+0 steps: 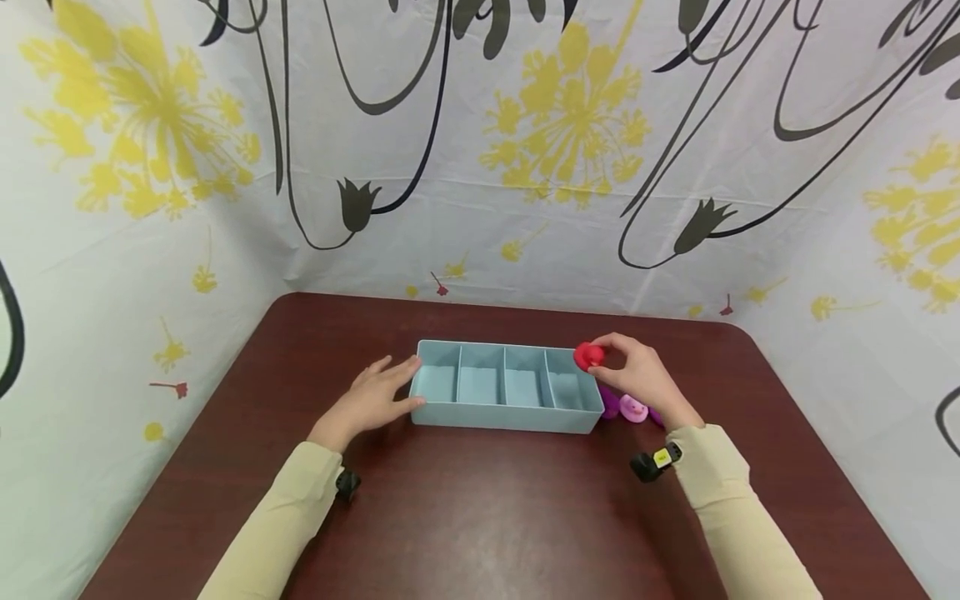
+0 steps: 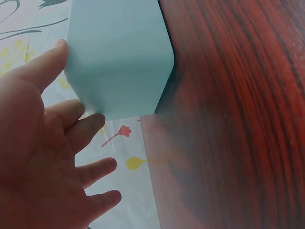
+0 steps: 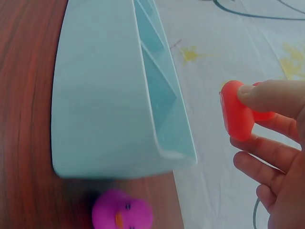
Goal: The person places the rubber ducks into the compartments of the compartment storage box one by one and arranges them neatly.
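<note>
A pale blue box [image 1: 506, 417] with several compartments in a row stands on the table. My left hand [image 1: 375, 398] rests against its left end with fingers spread; in the left wrist view, that hand [image 2: 47, 152] touches the box end [image 2: 119, 62]. Above the right end compartment, my right hand [image 1: 641, 373] pinches a red rubber duck [image 1: 588, 357] between thumb and fingers. The right wrist view has the red duck [image 3: 237, 112] in the right hand [image 3: 286, 148], beside the box rim. Just right of the box sit a purple duck [image 1: 609, 403] and a pink duck [image 1: 633, 408].
Another purple toy [image 1: 656, 417] lies partly hidden under the right wrist. Nearest the box end in the right wrist view is a purple duck [image 3: 121, 211]. The dark brown table [image 1: 480, 508] meets a patterned cloth [image 1: 480, 208] at its back and sides.
</note>
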### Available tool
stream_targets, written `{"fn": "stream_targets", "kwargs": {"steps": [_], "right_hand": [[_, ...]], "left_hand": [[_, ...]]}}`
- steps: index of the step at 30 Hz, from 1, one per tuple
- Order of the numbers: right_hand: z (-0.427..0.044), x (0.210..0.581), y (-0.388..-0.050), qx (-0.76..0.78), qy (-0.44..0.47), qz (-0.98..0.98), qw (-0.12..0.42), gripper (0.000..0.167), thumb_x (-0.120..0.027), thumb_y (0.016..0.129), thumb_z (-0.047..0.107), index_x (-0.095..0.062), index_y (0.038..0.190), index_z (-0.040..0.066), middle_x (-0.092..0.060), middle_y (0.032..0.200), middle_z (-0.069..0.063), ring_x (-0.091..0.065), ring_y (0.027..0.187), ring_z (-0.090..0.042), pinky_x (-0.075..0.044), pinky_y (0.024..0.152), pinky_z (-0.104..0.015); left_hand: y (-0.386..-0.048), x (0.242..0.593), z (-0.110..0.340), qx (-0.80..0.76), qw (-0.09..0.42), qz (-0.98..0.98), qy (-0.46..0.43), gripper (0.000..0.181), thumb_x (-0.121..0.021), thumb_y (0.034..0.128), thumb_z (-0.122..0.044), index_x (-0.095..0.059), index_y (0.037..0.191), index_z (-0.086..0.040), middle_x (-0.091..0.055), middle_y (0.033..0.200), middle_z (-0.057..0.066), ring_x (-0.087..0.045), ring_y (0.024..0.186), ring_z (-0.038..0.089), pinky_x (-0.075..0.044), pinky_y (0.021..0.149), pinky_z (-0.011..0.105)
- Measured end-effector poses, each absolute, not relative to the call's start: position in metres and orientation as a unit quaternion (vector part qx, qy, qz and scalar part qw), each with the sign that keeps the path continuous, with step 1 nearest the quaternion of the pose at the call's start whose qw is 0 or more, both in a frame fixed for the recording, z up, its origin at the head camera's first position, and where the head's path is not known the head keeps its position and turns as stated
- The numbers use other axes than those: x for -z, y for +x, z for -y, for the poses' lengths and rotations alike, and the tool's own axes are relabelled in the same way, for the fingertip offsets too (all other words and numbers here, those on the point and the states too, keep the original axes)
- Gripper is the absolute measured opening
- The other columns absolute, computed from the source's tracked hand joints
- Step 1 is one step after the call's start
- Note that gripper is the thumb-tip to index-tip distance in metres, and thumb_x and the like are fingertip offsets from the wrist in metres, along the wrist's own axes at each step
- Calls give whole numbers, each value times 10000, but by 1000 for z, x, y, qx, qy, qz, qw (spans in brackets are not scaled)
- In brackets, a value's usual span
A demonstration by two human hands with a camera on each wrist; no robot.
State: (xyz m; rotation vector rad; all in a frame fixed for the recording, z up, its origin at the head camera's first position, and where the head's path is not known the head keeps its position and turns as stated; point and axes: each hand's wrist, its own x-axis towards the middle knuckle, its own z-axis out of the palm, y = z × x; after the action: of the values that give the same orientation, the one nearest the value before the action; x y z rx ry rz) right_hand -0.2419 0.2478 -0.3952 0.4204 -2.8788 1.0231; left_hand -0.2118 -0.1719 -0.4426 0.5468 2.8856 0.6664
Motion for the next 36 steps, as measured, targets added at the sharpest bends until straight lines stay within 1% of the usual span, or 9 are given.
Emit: {"fn": "stream_targets", "kwargs": {"steps": [6,10,12,15,18,23,28,34,36], "right_hand": [[-229,392,-250,-333,159,929,34,364,-766,809,229,-633,1133,126,-642,1127,-105,-550,1067,-319,-462,878,-497],[-218,389,-253,-334,165,928,29,365,-775,802,228,-637,1128,139,-642,1115,-80,-554,1032,-292,-461,831,-439],[-213,388,-255,-340,171,924,26,356,-776,801,221,-638,1121,144,-643,1110,-66,-568,1036,-277,-471,829,-427],[-206,387,-259,-349,183,919,21,354,-782,798,217,-640,1114,143,-642,1111,-63,-574,1051,-270,-491,860,-468],[-197,387,-261,-352,194,915,19,363,-788,793,214,-642,1115,131,-641,1120,-70,-569,1081,-271,-481,912,-513],[-182,390,-262,-356,210,911,18,367,-788,793,207,-643,1120,123,-641,1118,-70,-574,1080,-298,-478,921,-501],[-165,392,-261,-368,214,905,5,357,-784,794,180,-642,1117,124,-633,1124,-69,-566,1088,-310,-488,908,-520],[-138,390,-264,-354,243,903,-2,360,-784,794,193,-644,1119,122,-625,1129,-63,-566,1100,-328,-515,883,-466],[-128,390,-265,-347,255,902,2,362,-791,788,189,-650,1113,113,-633,1116,-63,-573,1084,-312,-520,884,-452]], "left_hand": [[-214,442,171,-221,68,-957,175,748,-582,920,-467,-246,1527,-189,-272,1572,24,-155,1442,412,-155,1129,626],[-214,441,170,-221,70,-957,175,747,-578,922,-467,-241,1528,-190,-270,1573,24,-153,1444,410,-160,1129,623],[-213,441,170,-221,69,-957,176,748,-578,922,-467,-241,1528,-186,-270,1573,28,-153,1443,411,-161,1130,622],[-213,440,170,-222,68,-956,178,751,-580,921,-466,-243,1527,-178,-269,1573,34,-155,1442,415,-162,1133,616],[-213,439,170,-223,68,-956,179,753,-580,920,-470,-246,1527,-175,-268,1573,37,-158,1440,418,-166,1132,615],[-214,441,170,-226,70,-956,175,754,-577,918,-479,-242,1528,-189,-264,1574,29,-155,1444,409,-170,1130,619],[-214,442,171,-227,72,-955,174,749,-575,921,-478,-241,1528,-195,-267,1573,26,-157,1445,405,-170,1129,621],[-212,439,171,-226,74,-956,170,754,-584,916,-476,-248,1527,-189,-272,1572,30,-164,1444,402,-187,1125,619],[-212,439,170,-227,76,-956,169,758,-587,913,-480,-249,1526,-189,-271,1572,24,-162,1446,395,-191,1126,614]]}}
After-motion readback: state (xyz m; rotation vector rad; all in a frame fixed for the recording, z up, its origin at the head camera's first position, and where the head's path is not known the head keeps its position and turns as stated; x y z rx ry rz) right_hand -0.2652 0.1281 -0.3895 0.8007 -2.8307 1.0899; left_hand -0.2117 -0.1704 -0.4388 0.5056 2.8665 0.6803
